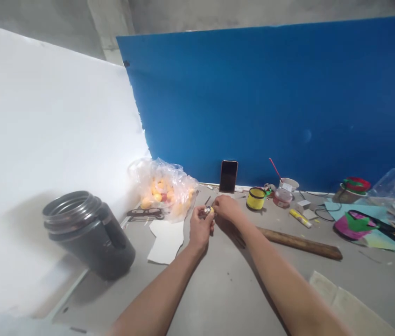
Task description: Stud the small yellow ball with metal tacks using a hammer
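Observation:
Both my arms reach forward over a grey floor. My left hand [200, 227] is closed, pinching a small yellow and silver object [208, 211] at its fingertips. My right hand [226, 206] meets it from the right, fingers curled and pinched on the same small object. The object is too small to name. Just behind the hands lies a clear plastic bag of yellow and orange pieces [164, 188]. A white paper sheet [167, 240] lies to the left of my left hand.
A dark grey jar [87, 233] stands at the left, black glasses [145, 213] beside the bag. A phone [229, 176] leans on the blue board [288, 102]. A wooden stick [299, 242], yellow cup [256, 198], glue tube [300, 218] and coloured paper scraps [365, 224] lie at the right.

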